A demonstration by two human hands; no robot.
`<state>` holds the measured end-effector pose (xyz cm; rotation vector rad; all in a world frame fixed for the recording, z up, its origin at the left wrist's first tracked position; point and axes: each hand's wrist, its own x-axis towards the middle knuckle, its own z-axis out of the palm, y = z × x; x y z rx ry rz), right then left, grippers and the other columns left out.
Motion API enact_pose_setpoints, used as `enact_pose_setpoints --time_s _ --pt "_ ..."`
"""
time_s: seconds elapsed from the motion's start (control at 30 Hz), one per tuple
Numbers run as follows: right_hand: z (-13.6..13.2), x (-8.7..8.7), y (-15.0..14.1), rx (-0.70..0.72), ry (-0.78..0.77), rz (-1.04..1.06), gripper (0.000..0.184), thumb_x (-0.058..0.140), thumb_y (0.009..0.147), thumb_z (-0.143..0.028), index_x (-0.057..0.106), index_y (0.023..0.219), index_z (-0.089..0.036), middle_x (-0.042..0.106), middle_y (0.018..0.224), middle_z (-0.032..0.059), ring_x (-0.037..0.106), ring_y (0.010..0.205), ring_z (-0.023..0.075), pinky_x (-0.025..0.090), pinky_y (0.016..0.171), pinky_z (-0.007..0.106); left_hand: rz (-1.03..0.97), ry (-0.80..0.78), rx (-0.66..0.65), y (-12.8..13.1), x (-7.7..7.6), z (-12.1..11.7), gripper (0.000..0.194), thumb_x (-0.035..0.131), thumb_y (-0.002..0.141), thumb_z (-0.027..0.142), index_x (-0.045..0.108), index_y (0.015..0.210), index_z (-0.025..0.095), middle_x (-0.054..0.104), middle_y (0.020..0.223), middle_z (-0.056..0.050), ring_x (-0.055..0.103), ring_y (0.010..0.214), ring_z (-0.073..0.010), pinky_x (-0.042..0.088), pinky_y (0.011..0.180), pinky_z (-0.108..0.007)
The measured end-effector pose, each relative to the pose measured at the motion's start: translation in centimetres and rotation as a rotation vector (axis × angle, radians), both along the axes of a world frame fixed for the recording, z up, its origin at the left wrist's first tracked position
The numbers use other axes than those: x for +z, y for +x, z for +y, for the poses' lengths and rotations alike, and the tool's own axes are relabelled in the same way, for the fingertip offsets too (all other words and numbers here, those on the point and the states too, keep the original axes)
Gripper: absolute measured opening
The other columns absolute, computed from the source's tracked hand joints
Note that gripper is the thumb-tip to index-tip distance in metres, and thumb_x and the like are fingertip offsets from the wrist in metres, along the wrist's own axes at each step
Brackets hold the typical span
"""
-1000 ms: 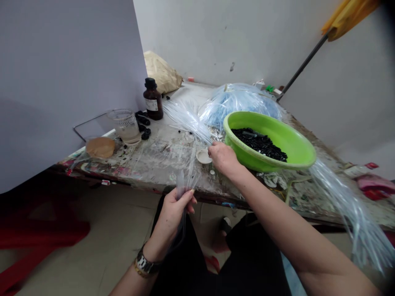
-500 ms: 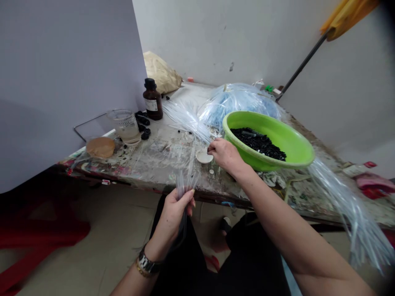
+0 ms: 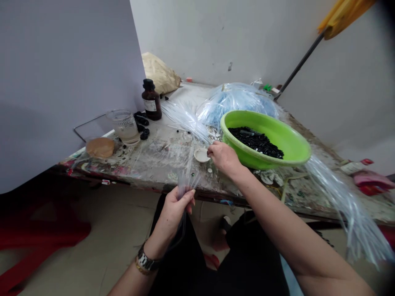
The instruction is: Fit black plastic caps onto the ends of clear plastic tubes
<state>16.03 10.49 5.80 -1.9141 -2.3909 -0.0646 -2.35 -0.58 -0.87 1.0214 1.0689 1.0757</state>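
Note:
My left hand (image 3: 175,207) is closed around a bunch of thin clear plastic tubes (image 3: 185,183) at the table's front edge, their ends fanning upward. At the rim of a small white dish (image 3: 201,155) my right hand (image 3: 224,157) is held in a pinch; whatever sits between its fingertips is hidden or too small to name. Just beyond that hand stands a green basin (image 3: 293,150) with many small black pieces (image 3: 256,142) in it. A small white disc (image 3: 210,170) lies on the table near the dish.
Clear tubes lie in a loose bundle (image 3: 185,117), a large bluish heap (image 3: 237,100) and a bunch (image 3: 342,201) hanging over the right edge. On the left stand a brown bottle (image 3: 151,102), a clear plastic cup (image 3: 126,131) with liquid and a round tan piece (image 3: 100,148).
The view has shifted slightly. My right hand stays pinched beside the white dish, and my left hand still grips the tubes in about the same place.

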Motion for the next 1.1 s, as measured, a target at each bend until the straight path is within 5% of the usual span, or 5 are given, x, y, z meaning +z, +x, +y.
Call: enact_pose_setpoints --time_s 0.47,0.8,1.1 --pt "1.8 0.0 -0.9 -0.012 -0.045 -0.114 0.024 0.051 0.088 -0.018 0.074 0.097 -0.017 0.069 0.103 0.0126 0.067 0.092 0.0238 0.051 0.076 0.030 0.216 0.058 -0.060 -0.8 1.0 0.4 0.014 0.062 0.078 0.030 0.060 0.075 0.016 0.061 0.059 0.001 0.051 0.046 -0.0106 0.041 0.052 -0.024" --pt "2.1 0.1 -1.9 0.009 -0.077 -0.154 0.024 0.052 0.086 -0.013 0.074 0.093 -0.012 0.070 0.098 0.0168 0.067 0.091 0.0277 0.051 0.074 0.033 0.130 0.022 -0.018 -1.0 0.5 0.6 0.017 0.066 0.074 0.031 0.059 0.070 0.017 0.057 0.058 0.002 0.047 0.045 -0.0102 0.039 0.047 -0.023" --pt "1.0 2.0 -0.7 -0.006 0.015 -0.067 0.023 0.052 0.089 -0.022 0.074 0.096 -0.018 0.069 0.103 0.0102 0.064 0.090 0.0219 0.046 0.072 0.028 0.088 0.035 0.015 -0.7 -0.4 0.7 0.030 0.065 0.081 0.038 0.054 0.063 0.017 0.055 0.056 0.002 0.046 0.045 -0.0088 0.035 0.047 -0.022"
